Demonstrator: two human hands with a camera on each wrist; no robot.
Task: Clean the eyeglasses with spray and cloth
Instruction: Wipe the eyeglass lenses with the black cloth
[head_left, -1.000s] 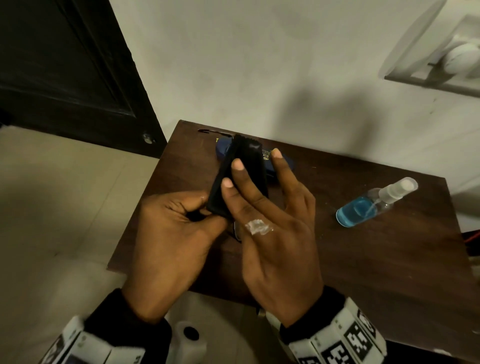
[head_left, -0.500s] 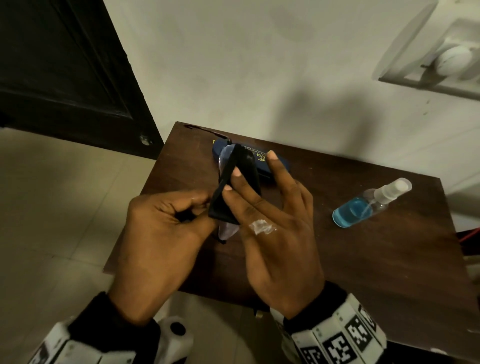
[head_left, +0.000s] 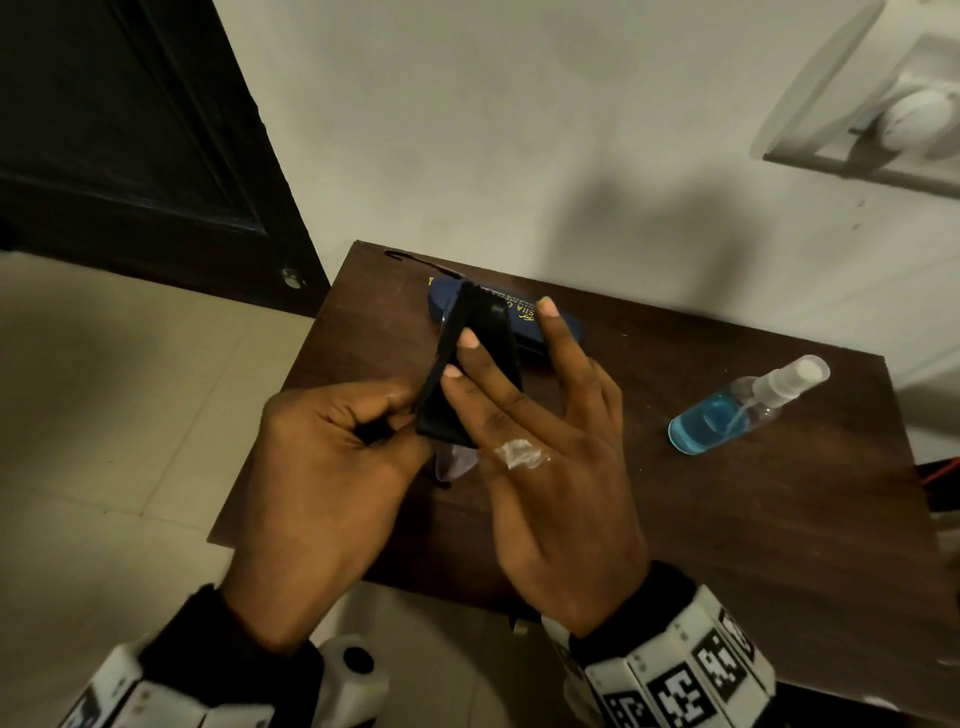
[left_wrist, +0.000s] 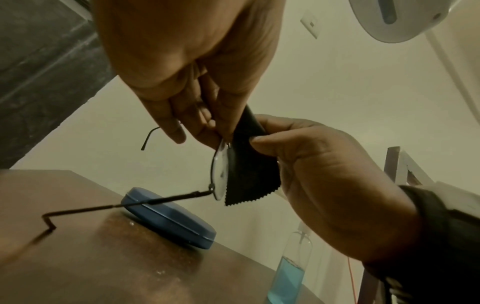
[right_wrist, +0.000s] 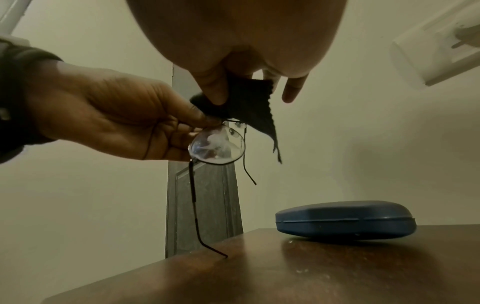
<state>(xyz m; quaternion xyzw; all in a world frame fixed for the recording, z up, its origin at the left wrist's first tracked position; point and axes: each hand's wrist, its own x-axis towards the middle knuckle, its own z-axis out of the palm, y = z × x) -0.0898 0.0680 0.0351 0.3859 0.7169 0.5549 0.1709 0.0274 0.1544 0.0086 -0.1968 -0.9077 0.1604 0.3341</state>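
Both hands up over the brown desk (head_left: 727, 519), wrists angled inward toward each other. Left hand (head_left: 322, 467): fingers curled, pinching the eyeglasses (right_wrist: 217, 145) at the frame near the bridge, back of hand up. Glasses hang lens-down, thin wire frame, one temple arm pointing down at the desk near its left edge; from the right wrist view I can't tell if the tip touches. Visible lens is smeared with wet streaks. Right hand (head_left: 545, 457): thumb and first fingers grasping a black cloth (left_wrist: 249, 168) against the other lens, pinky extended and free. Cloth's zigzag edge hangs loose below the grip. Blue glasses case (right_wrist: 345, 221) closed on the desk behind the hands. Spray bottle (head_left: 743, 405) with blue liquid lying on its side, well right of the hands.
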